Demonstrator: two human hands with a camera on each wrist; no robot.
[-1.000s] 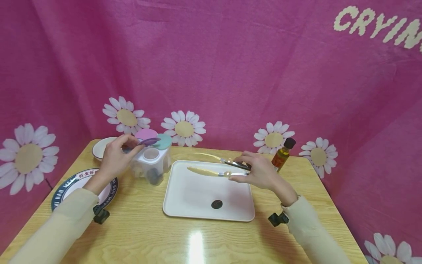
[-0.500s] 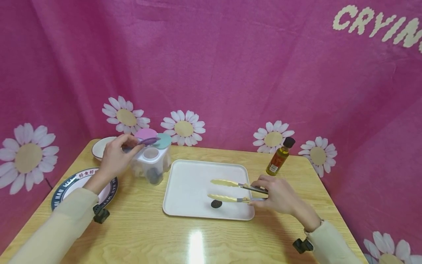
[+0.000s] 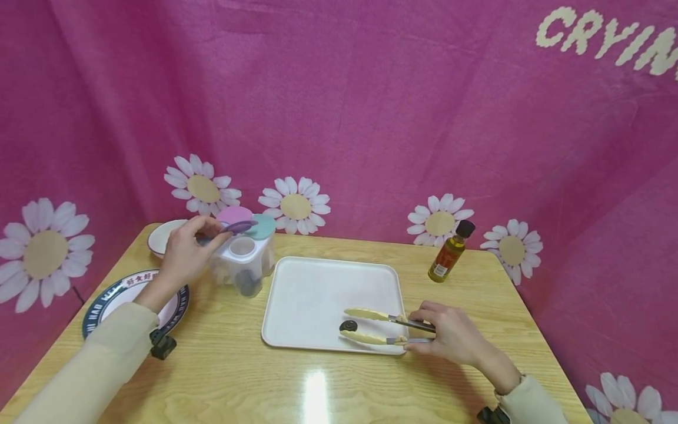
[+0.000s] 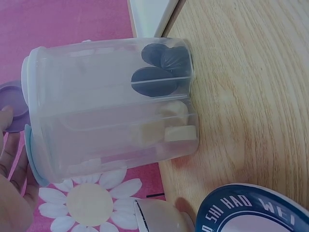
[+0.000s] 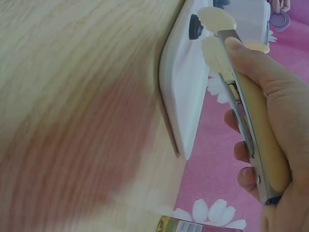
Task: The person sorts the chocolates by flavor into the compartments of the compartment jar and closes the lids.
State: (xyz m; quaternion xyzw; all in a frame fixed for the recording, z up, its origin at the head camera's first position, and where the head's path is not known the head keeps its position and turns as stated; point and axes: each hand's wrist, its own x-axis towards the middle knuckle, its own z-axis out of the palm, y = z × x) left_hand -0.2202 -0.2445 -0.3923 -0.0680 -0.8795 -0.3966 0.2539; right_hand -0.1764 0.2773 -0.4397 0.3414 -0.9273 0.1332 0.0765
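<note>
My left hand [image 3: 190,247] pinches a raised purple lid [image 3: 241,227] on a clear multi-compartment container [image 4: 87,87]. Inside it, dark oval pieces [image 4: 154,82] and pale chunks [image 4: 181,133] show in separate compartments in the left wrist view. In my right hand [image 3: 452,335] I grip metal tongs with cream-coloured tips [image 3: 371,315], their arms spread apart. The tips reach low over the right front of a white tray [image 3: 302,300]. Between the tip ends sits a dark oval piece [image 3: 348,325]; whether they touch it I cannot tell.
A blue-rimmed plate [image 3: 103,303] lies at the left under my forearm, with a white bowl [image 3: 161,237] behind it. A capped bottle of yellow liquid [image 3: 447,256] stands right of the tray. A pink flowered cloth [image 3: 360,129] hangs behind the table.
My right hand has brought the tongs right and toward me, from the tray's back down to the dark piece near its front. The left hand stays at the purple lid.
</note>
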